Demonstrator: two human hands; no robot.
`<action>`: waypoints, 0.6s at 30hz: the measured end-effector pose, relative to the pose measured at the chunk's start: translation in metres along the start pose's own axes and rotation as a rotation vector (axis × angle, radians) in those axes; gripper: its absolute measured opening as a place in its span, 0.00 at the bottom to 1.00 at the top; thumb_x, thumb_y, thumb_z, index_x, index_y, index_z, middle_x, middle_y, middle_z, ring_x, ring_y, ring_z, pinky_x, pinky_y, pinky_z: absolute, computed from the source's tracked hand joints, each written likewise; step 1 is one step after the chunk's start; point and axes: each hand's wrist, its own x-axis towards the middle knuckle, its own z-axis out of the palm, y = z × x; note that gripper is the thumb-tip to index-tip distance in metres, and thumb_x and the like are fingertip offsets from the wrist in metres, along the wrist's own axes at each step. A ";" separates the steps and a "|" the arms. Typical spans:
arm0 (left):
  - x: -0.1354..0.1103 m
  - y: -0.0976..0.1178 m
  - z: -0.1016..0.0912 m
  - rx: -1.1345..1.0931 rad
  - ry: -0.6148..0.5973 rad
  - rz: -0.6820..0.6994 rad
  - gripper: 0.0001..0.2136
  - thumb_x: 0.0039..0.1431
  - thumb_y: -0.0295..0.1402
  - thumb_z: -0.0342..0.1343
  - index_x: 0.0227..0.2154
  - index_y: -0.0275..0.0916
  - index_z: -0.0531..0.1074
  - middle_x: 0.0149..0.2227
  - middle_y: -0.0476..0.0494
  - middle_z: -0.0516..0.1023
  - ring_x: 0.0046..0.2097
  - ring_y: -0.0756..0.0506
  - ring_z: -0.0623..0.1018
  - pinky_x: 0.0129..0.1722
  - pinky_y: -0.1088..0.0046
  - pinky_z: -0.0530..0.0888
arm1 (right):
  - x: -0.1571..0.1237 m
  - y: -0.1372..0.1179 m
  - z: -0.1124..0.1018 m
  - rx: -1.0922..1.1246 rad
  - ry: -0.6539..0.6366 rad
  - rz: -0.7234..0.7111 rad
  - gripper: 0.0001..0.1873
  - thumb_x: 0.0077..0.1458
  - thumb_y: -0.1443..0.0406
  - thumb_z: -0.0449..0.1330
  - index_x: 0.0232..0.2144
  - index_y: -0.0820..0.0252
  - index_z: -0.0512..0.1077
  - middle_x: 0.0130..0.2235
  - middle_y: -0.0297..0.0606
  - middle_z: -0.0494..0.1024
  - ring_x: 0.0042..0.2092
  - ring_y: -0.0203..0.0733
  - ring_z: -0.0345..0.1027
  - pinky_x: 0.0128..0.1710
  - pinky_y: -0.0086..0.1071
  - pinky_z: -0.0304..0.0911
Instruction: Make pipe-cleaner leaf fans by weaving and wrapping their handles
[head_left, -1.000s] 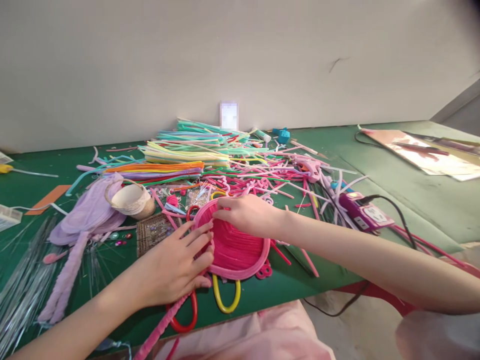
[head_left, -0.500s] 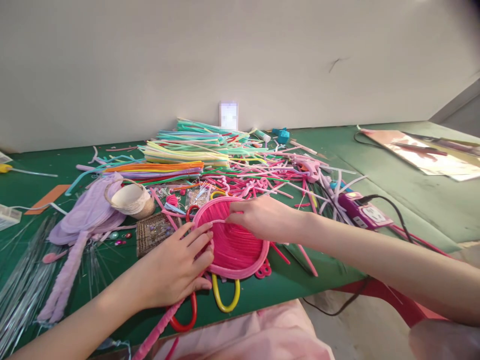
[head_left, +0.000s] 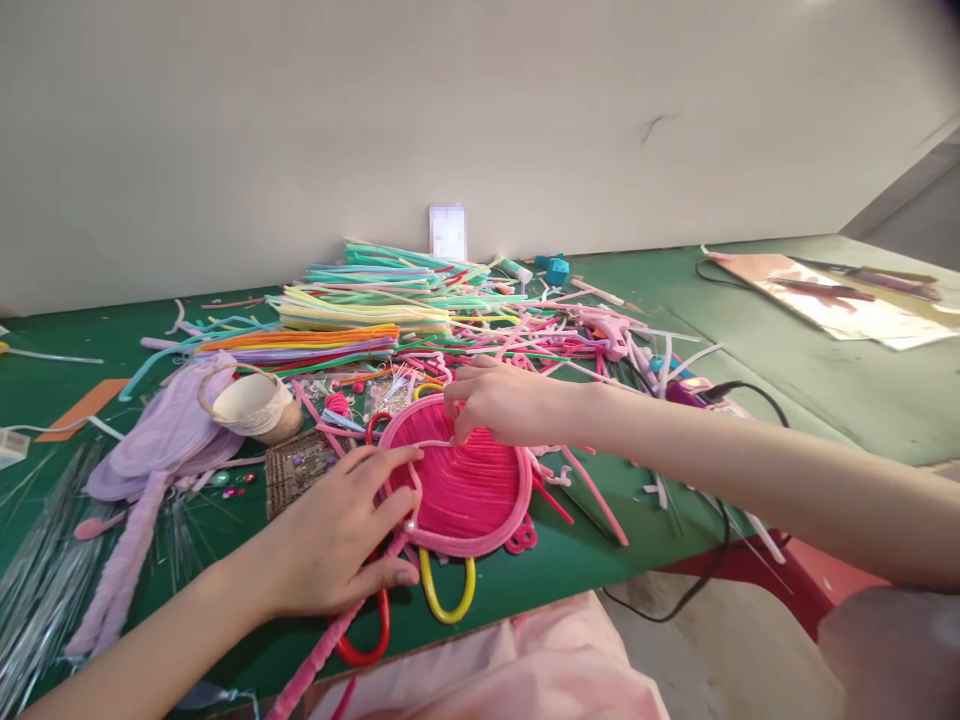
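Left hand (head_left: 330, 540): fingers loosely spread, touching left edge of pink chenille fan (head_left: 472, 505) on green table (head_left: 517, 575); handle (head_left: 319, 660) points lower left, long axis diagonal. Right hand (head_left: 499, 400): fingers narrow, pinching pale pink stem (head_left: 431, 443) over fan.

A small handled basket (head_left: 253, 408) stands on the green surface (head_left: 675, 310). Left of it lies a fuzzy lilac piece (head_left: 161, 440), then an orange card (head_left: 84, 408); just in front, a brown woven square (head_left: 287, 485); beyond it to the right, a blue figurine (head_left: 556, 270).
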 end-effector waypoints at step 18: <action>0.038 0.009 0.029 0.171 0.301 -0.239 0.16 0.67 0.29 0.47 0.51 0.29 0.74 0.54 0.33 0.77 0.51 0.37 0.75 0.52 0.52 0.73 | 0.004 0.006 -0.009 0.061 0.010 0.023 0.20 0.51 0.79 0.56 0.41 0.60 0.80 0.41 0.43 0.80 0.44 0.44 0.71 0.38 0.33 0.59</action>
